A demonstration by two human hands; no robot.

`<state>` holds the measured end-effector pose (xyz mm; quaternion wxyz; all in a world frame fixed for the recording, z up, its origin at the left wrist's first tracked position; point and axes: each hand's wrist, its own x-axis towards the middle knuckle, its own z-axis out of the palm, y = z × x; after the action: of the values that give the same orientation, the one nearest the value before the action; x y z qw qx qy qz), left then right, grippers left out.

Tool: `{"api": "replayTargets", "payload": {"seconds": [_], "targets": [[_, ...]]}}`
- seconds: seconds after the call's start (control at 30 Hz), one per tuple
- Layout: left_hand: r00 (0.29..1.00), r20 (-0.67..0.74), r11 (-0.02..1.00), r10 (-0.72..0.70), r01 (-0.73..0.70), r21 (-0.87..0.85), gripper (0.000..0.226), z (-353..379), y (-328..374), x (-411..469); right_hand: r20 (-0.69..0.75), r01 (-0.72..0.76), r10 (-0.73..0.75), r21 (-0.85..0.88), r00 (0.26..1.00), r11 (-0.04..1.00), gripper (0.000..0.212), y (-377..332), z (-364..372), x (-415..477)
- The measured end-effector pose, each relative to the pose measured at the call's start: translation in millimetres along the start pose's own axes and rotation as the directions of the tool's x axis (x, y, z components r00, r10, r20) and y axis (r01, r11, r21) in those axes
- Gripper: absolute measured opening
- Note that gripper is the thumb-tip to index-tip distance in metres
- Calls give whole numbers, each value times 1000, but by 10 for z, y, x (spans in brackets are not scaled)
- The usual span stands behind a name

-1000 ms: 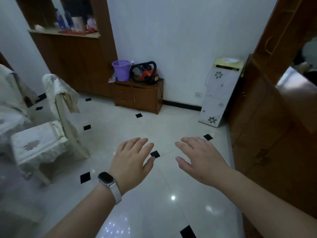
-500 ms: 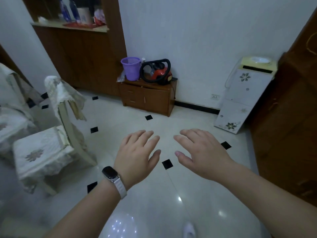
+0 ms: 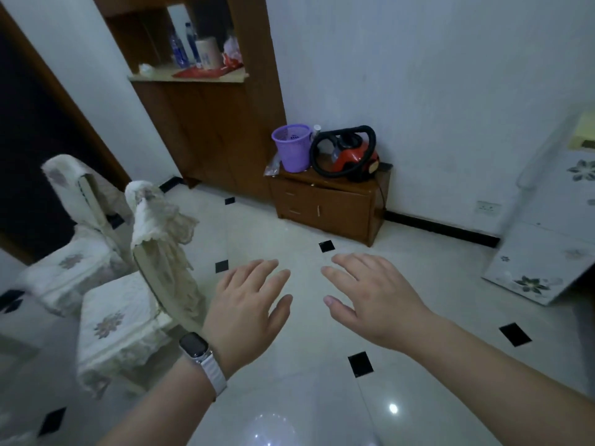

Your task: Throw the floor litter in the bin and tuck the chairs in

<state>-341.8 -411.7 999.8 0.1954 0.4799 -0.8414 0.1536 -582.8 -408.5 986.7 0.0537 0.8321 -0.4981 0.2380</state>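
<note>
Chair (image 3: 119,323), cloth-covered, at near left; second chair (image 3: 74,262) just behind it. Purple bin (image 3: 292,149) stands on far cabinet (image 3: 328,206), beside red vacuum (image 3: 352,157). Left hand (image 3: 248,312) and right hand (image 3: 375,299) hover over floor (image 3: 273,228), palms down, fingers straight, holding nothing.

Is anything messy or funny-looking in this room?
The near chair's cloth cover hangs bunched and lopsided off its backrest. The purple basket sits up on the low cabinet beside a red vacuum, not on the floor. No litter shows.
</note>
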Motion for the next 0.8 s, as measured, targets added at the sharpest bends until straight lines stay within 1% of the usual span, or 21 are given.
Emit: {"api": "replayTargets", "payload": {"seconds": [0.13, 0.23, 0.4, 0.57, 0.63, 0.73, 0.8], "targets": [[999, 5, 998, -49, 49, 34, 40, 203, -131, 498, 37, 34, -34, 21, 999, 999, 47, 523, 141, 533], [995, 26, 995, -93, 91, 48, 40, 324, -261, 673, 46, 41, -45, 94, 998, 995, 46, 654, 278, 837], [988, 16, 987, -156, 155, 52, 39, 567, -626, 1059, 51, 99, -105, 121, 993, 988, 46, 874, 538, 1480], [982, -25, 982, -186, 187, 17, 39, 976, -1112, 1453, 77, 130, -140, 116, 987, 985, 47, 1050, 883, 2125], [979, -31, 979, -203, 202, -12, 40, 1191, -1344, 1628, 100, 142, -150, 88, 984, 986, 47, 1128, 1016, 2413], [977, -29, 977, -210, 209, -33, 40, 1495, -1749, 1954, 148, 141, -143, 24, 979, 990, 47, 1282, 1187, 2918], [980, -31, 979, -198, 196, -51, 40, 1665, -2073, 2206, 146, 122, -122, 13, 982, 992, 46, 1409, 1271, 3280]]}}
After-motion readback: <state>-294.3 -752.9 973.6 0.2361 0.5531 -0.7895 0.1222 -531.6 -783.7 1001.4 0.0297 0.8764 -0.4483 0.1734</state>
